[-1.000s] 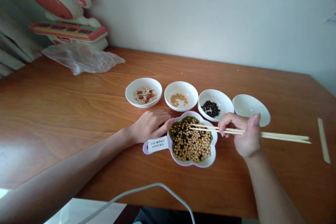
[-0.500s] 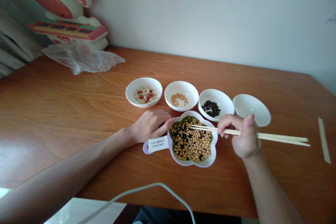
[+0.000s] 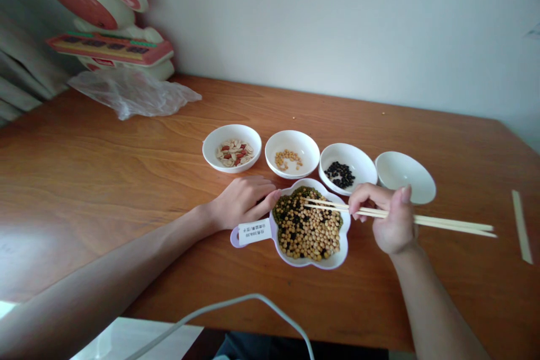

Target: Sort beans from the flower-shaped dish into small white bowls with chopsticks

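My right hand (image 3: 386, 216) holds a pair of light wooden chopsticks (image 3: 451, 225). Their tips, slightly apart, are over the beans (image 3: 310, 230) in a white, purple-edged flower-shaped bowl (image 3: 345, 244). Yellow soybeans, black beans and small green beans are mixed in it. I cannot make out a bean between the tips. My left hand (image 3: 242, 202) rests on the table at the bowl's left, thumb on its rim and fingers bent along its outer side. A short handle with a white label (image 3: 254, 232) sticks out below that hand.
Behind stand four white bowls in a row: peanuts and pale seeds (image 3: 232, 130), soybeans (image 3: 291, 135), black beans (image 3: 348, 149), and one with nothing visible inside (image 3: 405, 171). A plastic bag (image 3: 135, 93) and toy keyboard (image 3: 109, 48) are back left. A cable (image 3: 253, 296) crosses the front.
The chopstick tips have spread slightly apart over the beans, while their rear ends have drawn closer together. My left hand and the bowls have stayed in place.
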Demonstrator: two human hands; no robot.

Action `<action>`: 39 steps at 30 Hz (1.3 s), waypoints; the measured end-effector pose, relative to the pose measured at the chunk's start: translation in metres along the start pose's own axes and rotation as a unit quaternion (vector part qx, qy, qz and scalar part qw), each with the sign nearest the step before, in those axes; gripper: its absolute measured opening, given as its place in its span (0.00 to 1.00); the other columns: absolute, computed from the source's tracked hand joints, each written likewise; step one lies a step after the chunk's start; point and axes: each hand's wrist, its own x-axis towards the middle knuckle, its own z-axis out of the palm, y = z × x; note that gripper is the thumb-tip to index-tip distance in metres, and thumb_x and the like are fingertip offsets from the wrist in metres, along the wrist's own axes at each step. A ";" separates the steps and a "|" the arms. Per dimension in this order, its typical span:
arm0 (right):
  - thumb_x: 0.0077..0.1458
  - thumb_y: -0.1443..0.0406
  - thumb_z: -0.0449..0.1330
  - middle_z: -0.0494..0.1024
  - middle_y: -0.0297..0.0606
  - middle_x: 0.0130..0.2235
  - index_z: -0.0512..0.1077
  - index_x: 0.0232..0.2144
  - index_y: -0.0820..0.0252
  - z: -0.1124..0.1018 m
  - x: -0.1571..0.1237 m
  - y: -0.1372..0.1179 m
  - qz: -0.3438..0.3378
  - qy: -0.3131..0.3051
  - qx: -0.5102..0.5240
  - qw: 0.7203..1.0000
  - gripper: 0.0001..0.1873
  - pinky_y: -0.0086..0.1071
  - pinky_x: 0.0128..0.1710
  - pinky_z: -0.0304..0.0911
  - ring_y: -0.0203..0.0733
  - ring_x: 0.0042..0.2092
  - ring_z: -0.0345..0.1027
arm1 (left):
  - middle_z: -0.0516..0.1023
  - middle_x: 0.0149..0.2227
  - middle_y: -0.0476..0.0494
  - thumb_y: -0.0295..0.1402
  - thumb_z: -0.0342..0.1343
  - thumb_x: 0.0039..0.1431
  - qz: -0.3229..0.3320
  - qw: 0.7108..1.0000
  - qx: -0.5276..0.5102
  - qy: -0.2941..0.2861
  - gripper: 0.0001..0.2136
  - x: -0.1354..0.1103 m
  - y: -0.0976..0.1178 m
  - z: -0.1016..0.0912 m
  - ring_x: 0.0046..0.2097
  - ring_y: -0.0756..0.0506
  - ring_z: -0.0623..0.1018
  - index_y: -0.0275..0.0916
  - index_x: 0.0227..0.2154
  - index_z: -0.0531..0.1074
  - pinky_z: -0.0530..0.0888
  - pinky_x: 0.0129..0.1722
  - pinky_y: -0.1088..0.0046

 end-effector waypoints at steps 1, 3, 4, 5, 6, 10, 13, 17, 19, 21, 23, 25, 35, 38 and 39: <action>0.69 0.32 0.37 0.74 0.39 0.21 0.77 0.23 0.54 0.000 0.000 0.000 -0.003 0.000 -0.002 1.000 0.47 0.37 0.25 0.56 0.42 0.24 0.63 | 0.78 0.32 0.44 0.39 0.40 0.82 0.000 1.000 0.000 0.000 0.21 0.000 0.000 0.000 0.35 0.45 0.75 0.39 0.31 0.69 0.70 0.40 0.66; 0.69 0.32 0.37 0.74 0.39 0.21 0.77 0.23 0.54 -0.001 -0.001 0.001 -0.006 -0.001 -0.007 1.000 0.47 0.37 0.25 0.56 0.42 0.24 0.63 | 0.77 0.32 0.45 0.39 0.40 0.82 0.000 1.000 -0.001 0.000 0.21 0.000 0.000 0.000 0.35 0.45 0.75 0.40 0.31 0.68 0.69 0.40 0.66; 0.70 0.33 0.37 0.74 0.39 0.21 0.77 0.23 0.54 -0.001 -0.001 0.002 -0.006 -0.001 -0.012 1.000 0.46 0.38 0.25 0.56 0.42 0.24 0.64 | 0.76 0.31 0.45 0.39 0.40 0.82 0.001 1.000 -0.002 0.000 0.21 0.000 0.000 0.000 0.34 0.45 0.74 0.40 0.31 0.67 0.69 0.39 0.66; 0.70 0.34 0.37 0.74 0.39 0.21 0.78 0.23 0.54 -0.001 -0.002 0.002 -0.005 0.001 -0.016 1.000 0.46 0.38 0.26 0.57 0.43 0.25 0.64 | 0.76 0.31 0.45 0.38 0.40 0.82 0.001 1.000 -0.003 0.001 0.21 0.000 0.000 -0.001 0.34 0.46 0.74 0.40 0.31 0.67 0.69 0.39 0.66; 0.71 0.34 0.36 0.74 0.39 0.21 0.78 0.23 0.54 -0.001 -0.002 0.003 -0.004 0.003 -0.021 1.000 0.46 0.38 0.26 0.57 0.43 0.25 0.64 | 0.76 0.31 0.45 0.38 0.40 0.82 0.002 1.000 -0.003 0.001 0.21 0.000 0.000 -0.001 0.34 0.46 0.74 0.40 0.31 0.67 0.69 0.39 0.66; 0.71 0.35 0.35 0.74 0.40 0.22 0.78 0.23 0.53 -0.001 -0.004 0.004 -0.003 0.014 -0.027 1.000 0.47 0.39 0.26 0.57 0.43 0.25 0.64 | 0.76 0.31 0.45 0.38 0.40 0.82 0.004 1.000 -0.002 0.003 0.21 0.000 0.001 -0.002 0.35 0.45 0.75 0.40 0.30 0.67 0.69 0.39 0.66; 0.69 0.33 0.36 0.74 0.40 0.22 0.78 0.22 0.53 0.000 -0.003 0.001 0.002 0.015 -0.014 1.000 0.47 0.39 0.26 0.57 0.44 0.25 0.64 | 0.76 0.31 0.45 0.38 0.41 0.82 0.005 1.000 -0.001 0.005 0.21 0.000 0.001 -0.001 0.34 0.46 0.74 0.40 0.30 0.67 0.69 0.39 0.67; 0.66 0.30 0.39 0.74 0.41 0.22 0.78 0.22 0.53 0.000 0.000 -0.003 0.006 0.014 0.010 1.000 0.46 0.39 0.25 0.56 0.44 0.24 0.63 | 0.76 0.31 0.45 0.38 0.41 0.82 0.004 1.000 -0.001 0.005 0.21 0.000 0.000 -0.001 0.34 0.46 0.74 0.40 0.30 0.68 0.70 0.38 0.67; 0.66 0.30 0.39 0.74 0.41 0.22 0.78 0.22 0.53 -0.001 0.000 -0.003 0.007 0.010 0.010 1.000 0.46 0.39 0.24 0.56 0.43 0.24 0.63 | 0.77 0.31 0.44 0.38 0.40 0.82 0.004 1.000 -0.001 0.004 0.21 -0.001 0.000 -0.001 0.34 0.45 0.75 0.40 0.31 0.68 0.70 0.39 0.67; 0.68 0.31 0.38 0.74 0.40 0.21 0.77 0.22 0.53 -0.001 0.000 -0.002 0.004 0.002 -0.003 1.000 0.46 0.38 0.24 0.56 0.43 0.23 0.63 | 0.78 0.32 0.44 0.38 0.40 0.82 0.003 1.000 -0.002 0.002 0.21 -0.001 0.000 -0.001 0.35 0.45 0.76 0.39 0.32 0.69 0.71 0.40 0.67; 0.70 0.34 0.37 0.74 0.39 0.21 0.77 0.22 0.54 -0.002 0.000 0.000 -0.003 0.000 -0.025 1.000 0.46 0.38 0.24 0.57 0.42 0.24 0.64 | 0.78 0.33 0.43 0.38 0.40 0.82 0.002 1.000 -0.002 0.001 0.21 -0.001 0.000 -0.001 0.36 0.45 0.76 0.39 0.32 0.69 0.71 0.41 0.66; 0.72 0.36 0.36 0.74 0.38 0.21 0.77 0.22 0.54 -0.002 -0.001 0.001 -0.008 0.001 -0.044 0.999 0.46 0.37 0.25 0.57 0.41 0.24 0.64 | 0.78 0.33 0.44 0.38 0.40 0.82 0.002 1.000 -0.003 0.002 0.21 -0.001 0.001 -0.001 0.35 0.45 0.76 0.39 0.32 0.69 0.71 0.40 0.66; 0.71 0.35 0.36 0.73 0.37 0.21 0.76 0.23 0.53 0.000 -0.001 0.001 -0.020 -0.011 -0.035 0.999 0.45 0.37 0.25 0.57 0.42 0.24 0.64 | 0.76 0.30 0.45 0.38 0.41 0.82 0.007 1.000 -0.001 0.009 0.21 0.000 0.002 -0.002 0.33 0.46 0.74 0.40 0.30 0.68 0.69 0.37 0.67; 0.71 0.35 0.37 0.73 0.37 0.21 0.76 0.23 0.53 -0.001 -0.001 0.002 -0.021 -0.013 -0.034 0.999 0.44 0.37 0.25 0.57 0.42 0.24 0.63 | 0.76 0.31 0.45 0.38 0.40 0.82 0.007 1.000 -0.001 0.007 0.21 0.000 0.002 -0.002 0.34 0.46 0.74 0.40 0.30 0.67 0.70 0.38 0.67; 0.71 0.35 0.37 0.73 0.37 0.22 0.75 0.23 0.53 -0.001 -0.001 0.002 -0.022 -0.017 -0.031 0.999 0.44 0.37 0.25 0.57 0.42 0.24 0.63 | 0.76 0.31 0.45 0.38 0.40 0.82 0.007 1.000 0.000 0.007 0.21 0.000 0.002 -0.002 0.34 0.46 0.74 0.40 0.30 0.67 0.69 0.38 0.67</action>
